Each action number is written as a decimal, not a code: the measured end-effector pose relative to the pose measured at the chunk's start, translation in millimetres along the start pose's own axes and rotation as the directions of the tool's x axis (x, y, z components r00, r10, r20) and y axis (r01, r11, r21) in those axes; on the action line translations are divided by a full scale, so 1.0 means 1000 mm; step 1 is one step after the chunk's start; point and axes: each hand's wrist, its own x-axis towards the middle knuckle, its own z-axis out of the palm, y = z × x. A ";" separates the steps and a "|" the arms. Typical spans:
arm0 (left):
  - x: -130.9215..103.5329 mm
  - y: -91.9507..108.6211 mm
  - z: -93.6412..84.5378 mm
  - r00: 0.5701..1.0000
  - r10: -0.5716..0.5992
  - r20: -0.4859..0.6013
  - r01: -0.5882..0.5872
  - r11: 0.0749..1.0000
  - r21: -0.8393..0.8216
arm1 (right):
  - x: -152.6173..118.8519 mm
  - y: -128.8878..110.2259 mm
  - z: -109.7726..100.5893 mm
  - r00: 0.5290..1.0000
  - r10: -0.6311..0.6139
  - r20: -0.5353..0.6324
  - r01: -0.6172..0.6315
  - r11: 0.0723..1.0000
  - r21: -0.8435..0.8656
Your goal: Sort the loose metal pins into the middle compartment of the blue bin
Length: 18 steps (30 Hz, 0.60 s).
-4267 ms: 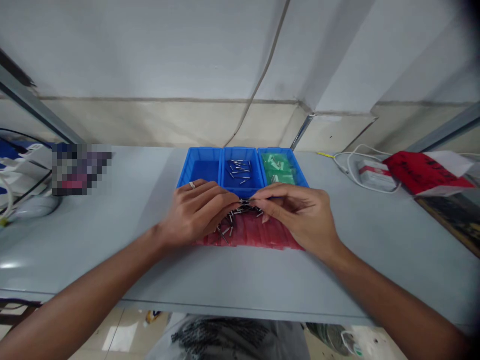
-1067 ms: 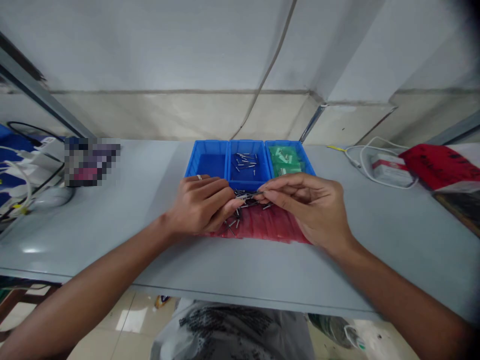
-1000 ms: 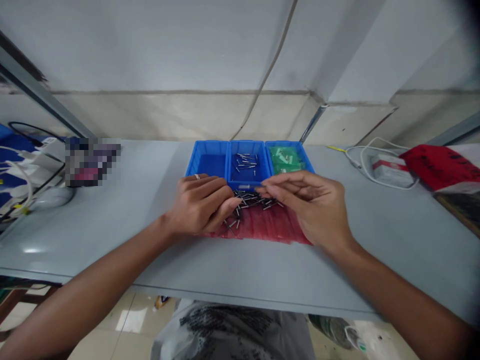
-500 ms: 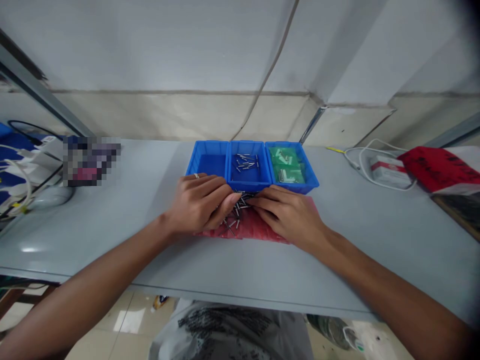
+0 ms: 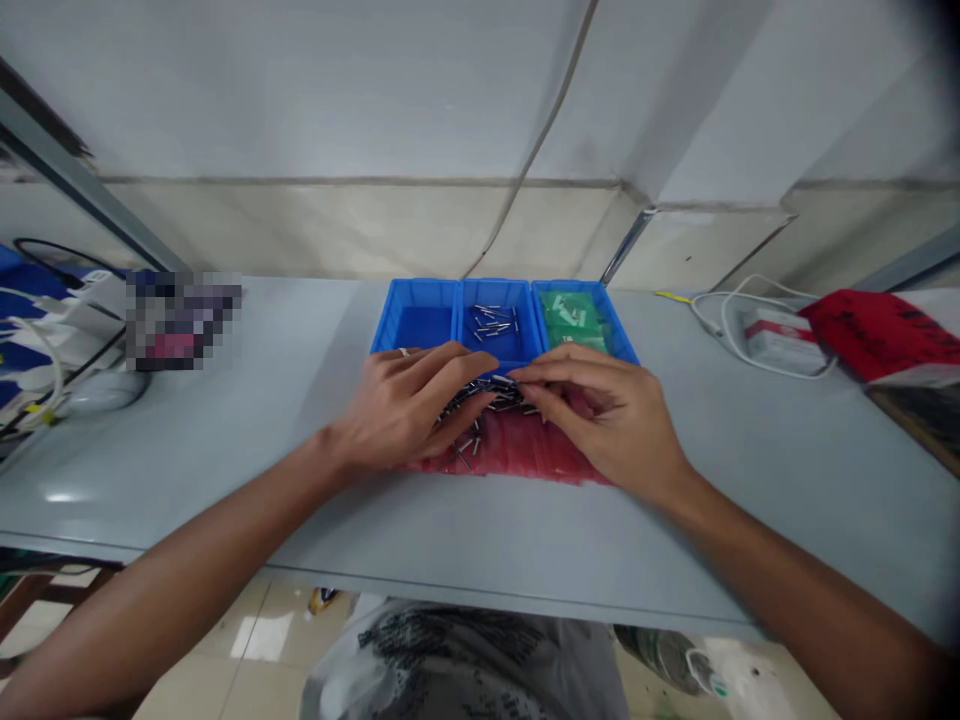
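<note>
A pile of small, thin metal pins (image 5: 501, 396) lies on a red plastic bag (image 5: 525, 450) in front of the blue bins. My left hand (image 5: 409, 405) curves over the pile's left side, thumb apart from the fingers, with pins showing in the gap. At the pile's right side, my right hand (image 5: 619, 410) pinches one pin (image 5: 502, 379) between thumb and fingertips. A few loose pins lie on the bag below the left thumb. More pins (image 5: 493, 322) rest in the middle blue bin (image 5: 487, 288).
Beside the middle bin stand a left blue bin (image 5: 421, 325) and a right one holding green packets (image 5: 570, 318). A white cable (image 5: 724, 330), a small white-and-red box (image 5: 784, 338) and a red bag (image 5: 874, 335) lie at right. Chargers and a mouse (image 5: 105, 392) are at left.
My right hand has lifted and turned, its thumb and fingertips now pinching a pin. The left thumb and forefinger have spread, exposing more of the pile.
</note>
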 end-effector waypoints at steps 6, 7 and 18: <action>-0.002 -0.004 0.003 0.996 0.087 0.031 -0.087 0.996 0.009 | -0.003 -0.008 0.001 0.988 0.152 0.013 -0.151 0.968 0.199; -0.002 -0.004 0.002 0.996 0.085 0.029 -0.085 0.996 0.002 | -0.003 -0.008 0.001 0.982 0.190 0.002 -0.185 0.953 0.240; 0.000 -0.002 -0.002 0.998 0.058 0.040 -0.056 0.997 -0.052 | -0.002 -0.013 0.001 0.947 0.321 0.008 -0.289 0.840 0.459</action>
